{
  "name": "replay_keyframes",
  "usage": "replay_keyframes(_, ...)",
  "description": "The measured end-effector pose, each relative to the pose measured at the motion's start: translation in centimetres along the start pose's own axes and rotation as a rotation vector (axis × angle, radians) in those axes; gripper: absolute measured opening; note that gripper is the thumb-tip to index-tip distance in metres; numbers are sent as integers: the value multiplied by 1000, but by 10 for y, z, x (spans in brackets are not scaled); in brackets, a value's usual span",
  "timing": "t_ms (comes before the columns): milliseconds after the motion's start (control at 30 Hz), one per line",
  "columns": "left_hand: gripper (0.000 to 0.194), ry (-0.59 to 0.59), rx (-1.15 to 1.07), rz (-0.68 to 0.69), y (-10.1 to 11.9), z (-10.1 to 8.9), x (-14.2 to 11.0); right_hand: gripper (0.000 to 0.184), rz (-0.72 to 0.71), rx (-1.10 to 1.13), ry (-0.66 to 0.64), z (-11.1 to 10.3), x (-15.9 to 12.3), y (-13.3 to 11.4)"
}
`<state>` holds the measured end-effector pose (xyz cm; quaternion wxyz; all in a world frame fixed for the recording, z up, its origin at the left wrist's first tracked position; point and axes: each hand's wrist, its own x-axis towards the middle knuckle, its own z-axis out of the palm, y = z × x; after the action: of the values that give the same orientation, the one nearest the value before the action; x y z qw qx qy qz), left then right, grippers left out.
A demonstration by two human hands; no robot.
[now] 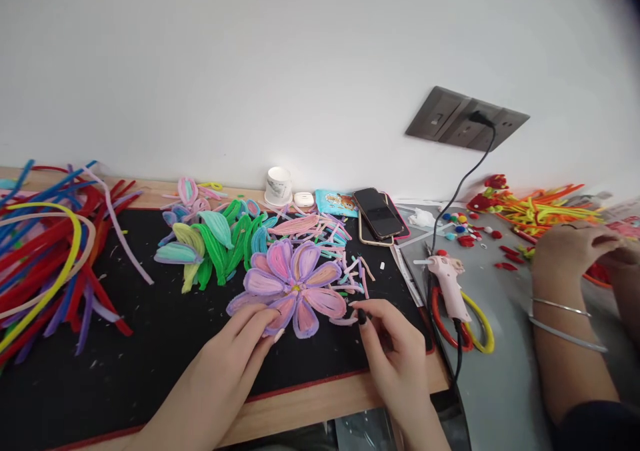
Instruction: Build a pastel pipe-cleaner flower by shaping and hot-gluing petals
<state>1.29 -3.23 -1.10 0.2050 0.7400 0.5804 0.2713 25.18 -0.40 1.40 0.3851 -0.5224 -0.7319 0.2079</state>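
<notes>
A pipe-cleaner flower (307, 284) with purple-edged pink and peach petals and a small yellow centre lies on the black mat. My left hand (235, 347) is closed on one of its lower petals, thumb in front and fingers behind. Just right of the flower, my right hand (395, 347) has thumb and forefinger drawn together in a pinch. A pinkish pipe-cleaner strip (343, 321) ends at those fingertips; whether they grip it or something smaller is hidden. Green pipe-cleaner leaves (237, 241) and other pastel petals (180, 252) lie behind the flower.
Loose pipe cleaners (65, 257) spread over the left side. Cut scraps (353, 277), phones (380, 214) and a white cup (279, 184) stand behind my hands. To the right lie a corded glue gun (447, 284) and pom-poms (457, 224); another person's arm (563, 311) reaches in.
</notes>
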Motion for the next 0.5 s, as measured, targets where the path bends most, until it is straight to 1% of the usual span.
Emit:
replay_keyframes(100, 25, -21, 6, 9, 1, 3, 0, 21, -57, 12, -87, 1, 7, -10)
replay_keyframes(267, 26, -45, 23, -23, 2, 5, 0, 23, -113, 25, -172, 5, 16, -21)
replay_keyframes(367, 27, -49, 21, -36, 3, 6, 0, 27, -116, -4, -299, 5, 23, -27)
replay_keyframes(500, 30, -99, -2, -49, 2, 8, 0, 27, -131, -139, -468, 5, 34, -37)
